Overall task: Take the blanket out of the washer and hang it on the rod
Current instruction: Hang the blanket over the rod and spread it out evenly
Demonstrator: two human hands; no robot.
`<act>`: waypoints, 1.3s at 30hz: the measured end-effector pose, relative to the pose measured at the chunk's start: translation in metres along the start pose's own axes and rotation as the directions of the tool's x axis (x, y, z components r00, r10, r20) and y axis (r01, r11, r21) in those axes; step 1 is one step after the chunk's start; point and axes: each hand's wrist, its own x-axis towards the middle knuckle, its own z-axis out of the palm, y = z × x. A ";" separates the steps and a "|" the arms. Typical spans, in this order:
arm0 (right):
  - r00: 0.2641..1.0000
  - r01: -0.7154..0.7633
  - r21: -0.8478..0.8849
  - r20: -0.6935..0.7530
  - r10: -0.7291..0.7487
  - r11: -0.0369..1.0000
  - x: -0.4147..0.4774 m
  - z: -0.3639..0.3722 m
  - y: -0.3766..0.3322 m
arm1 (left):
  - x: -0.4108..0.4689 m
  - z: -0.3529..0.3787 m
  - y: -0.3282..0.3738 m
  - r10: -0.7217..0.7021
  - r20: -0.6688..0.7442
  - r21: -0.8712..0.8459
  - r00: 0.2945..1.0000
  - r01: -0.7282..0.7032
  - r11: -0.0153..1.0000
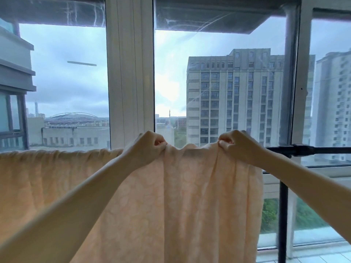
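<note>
A pale peach blanket (180,196) with a faint raised pattern hangs draped over a dark horizontal rod (303,149), spreading from the left edge of view to just past the middle. My left hand (146,147) pinches the blanket's top fold at the rod. About a hand's width to the right, my right hand (237,144) grips the same top fold. Between them the cloth sags slightly. The blanket hides the rod on the left; only its bare right end shows. The washer is out of view.
The rod's black upright post (283,215) stands at the right, beside the blanket's right edge. Close behind are large windows with a white frame (131,73) and a dark one (291,73). Light floor tiles (322,257) show at bottom right.
</note>
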 end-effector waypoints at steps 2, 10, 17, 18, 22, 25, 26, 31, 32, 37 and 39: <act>1.000 0.019 0.001 0.008 -0.019 1.000 -0.002 -0.002 0.001 | -0.005 0.005 0.008 0.002 0.030 -0.010 1.000 -0.001 1.000; 0.995 0.098 0.067 0.030 -0.100 0.993 -0.017 -0.020 0.023 | -0.014 0.027 0.060 0.110 -0.009 0.059 0.994 -0.109 0.992; 0.959 0.279 -0.068 0.060 -0.275 0.958 -0.031 -0.029 0.071 | -0.012 0.061 0.109 0.067 -0.165 0.100 0.984 -0.051 0.994; 0.949 0.313 -0.097 0.057 -0.309 0.945 -0.033 -0.029 0.076 | -0.011 0.065 0.113 0.053 -0.185 0.091 0.981 -0.037 0.995; 0.909 0.415 -0.082 -0.012 -0.417 0.906 -0.036 -0.028 0.085 | -0.011 0.074 0.123 0.010 -0.289 0.118 0.957 0.026 0.993; 0.910 0.407 -0.051 -0.066 -0.410 0.912 -0.035 -0.026 0.080 | -0.012 0.077 0.130 0.004 -0.320 0.171 0.947 0.053 0.984; 0.913 0.398 -0.037 -0.075 -0.400 0.917 -0.034 -0.026 0.079 | -0.013 0.076 0.132 -0.007 -0.316 0.153 0.949 0.058 0.987; 0.937 0.333 0.051 -0.128 -0.325 0.942 -0.032 -0.028 0.070 | -0.015 0.072 0.136 -0.090 -0.313 0.015 0.946 0.100 0.995; 0.946 0.304 0.064 -0.140 -0.293 0.950 -0.032 -0.028 0.069 | -0.014 0.072 0.136 -0.107 -0.318 -0.010 0.942 0.110 0.994; 0.952 0.268 0.132 -0.186 -0.242 0.954 -0.022 -0.027 0.070 | -0.004 0.071 0.146 -0.195 -0.376 -0.166 0.906 0.141 0.976; 0.949 0.273 0.173 -0.212 -0.235 0.946 -0.016 -0.033 0.073 | 0.004 0.068 0.151 -0.238 -0.398 -0.259 0.886 0.140 0.956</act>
